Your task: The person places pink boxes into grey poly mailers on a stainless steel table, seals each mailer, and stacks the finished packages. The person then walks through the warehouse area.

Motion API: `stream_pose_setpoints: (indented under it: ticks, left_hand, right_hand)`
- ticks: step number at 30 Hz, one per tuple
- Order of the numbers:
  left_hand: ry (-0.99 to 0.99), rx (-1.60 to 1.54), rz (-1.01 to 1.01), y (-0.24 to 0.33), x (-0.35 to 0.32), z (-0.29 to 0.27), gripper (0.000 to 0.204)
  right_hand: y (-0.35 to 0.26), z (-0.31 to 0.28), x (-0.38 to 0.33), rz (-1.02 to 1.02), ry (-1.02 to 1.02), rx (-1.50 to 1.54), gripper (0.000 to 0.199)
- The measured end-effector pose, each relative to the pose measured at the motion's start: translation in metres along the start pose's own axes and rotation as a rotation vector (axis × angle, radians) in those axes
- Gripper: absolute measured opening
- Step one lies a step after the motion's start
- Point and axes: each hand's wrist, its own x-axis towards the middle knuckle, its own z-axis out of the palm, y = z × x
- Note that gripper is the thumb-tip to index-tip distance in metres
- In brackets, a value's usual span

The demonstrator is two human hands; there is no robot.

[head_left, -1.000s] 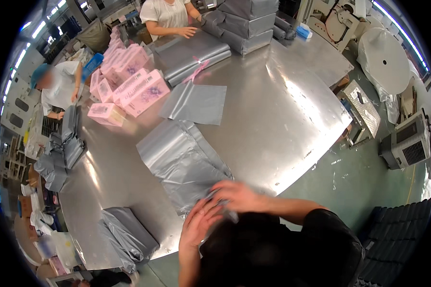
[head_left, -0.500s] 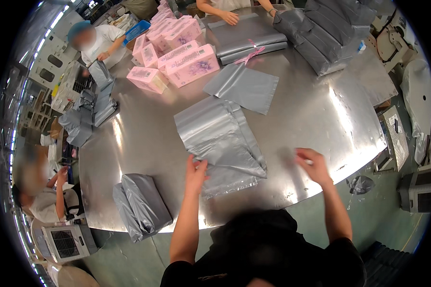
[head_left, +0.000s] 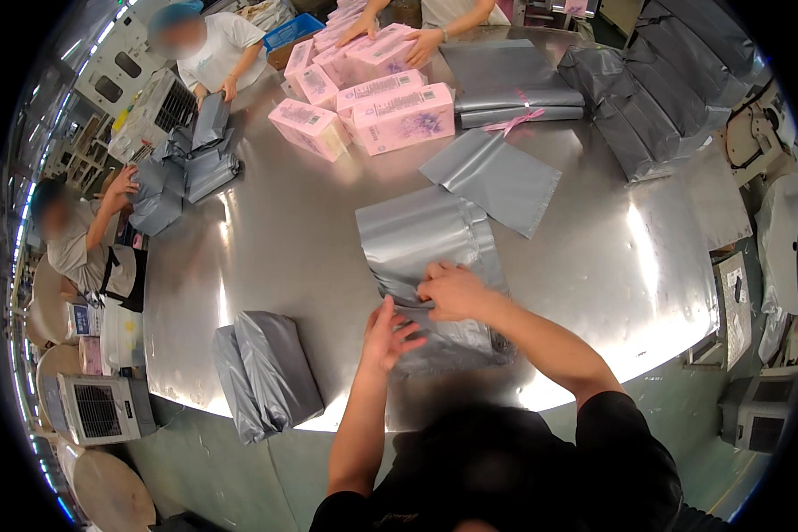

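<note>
**A:** Start with the biggest thing. What's cut off or hard to make out?

**B:** The steel surface (head_left: 266,239) fills the view; its far edge bends away at the rim. The dark mass in the bottom middle, below the grey bag pile (head_left: 434,266), is blurred and I can't make it out. At the far side of the surface from the pile, two people show only as forearms and hands; two more sit off to the left of the pile with faces blurred.

**A:** Counts?

**B:** One pile of flat grey bags at the centre; how many sheets lie in it I cannot tell. One single flat bag (head_left: 492,177) just beyond the pile. One bundle tied with a pink ribbon (head_left: 510,120) farther back. About seven pink boxes (head_left: 403,115) beyond the pile to the left; some overlap, so that count is rough. Two filled grey parcels (head_left: 266,372) near the surface's front edge, left of the pile, touching each other. A stack of filled parcels (head_left: 647,97) far right of the pile, too crowded to count.

**A:** And the hands?

**B:** Right hand (head_left: 452,291) rests on the near part of the pile, fingers curled and pinching a fold of the top bag. Left hand (head_left: 386,335) sits at the pile's near-left edge, fingers spread and apart, touching the bag edge but not clamped.
</note>
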Motion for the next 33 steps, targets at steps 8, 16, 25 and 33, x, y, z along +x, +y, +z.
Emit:
stream_pose_setpoints:
  ticks: [8, 16, 25, 33]
  left_hand:
    - [-0.047, 0.280, 0.191, 0.002, 0.031, -0.018, 0.050]
    - [0.034, 0.726, 0.822, -0.017, 0.070, 0.002, 0.076]
    - [0.241, 1.165, 0.703, -0.013, 0.029, -0.003, 0.095]
    - [0.297, 1.083, 0.996, -0.002, 0.025, 0.007, 0.064]
  right_hand:
    - [0.023, -0.008, -0.019, -0.047, -0.036, 0.859, 0.053]
    - [0.163, -0.022, 0.001, 0.392, 0.740, -0.117, 0.047]
    - [0.210, -0.012, 0.012, 0.379, 0.494, -0.209, 0.020]
    - [-0.011, 0.037, -0.022, -0.108, 0.309, -0.219, 0.033]
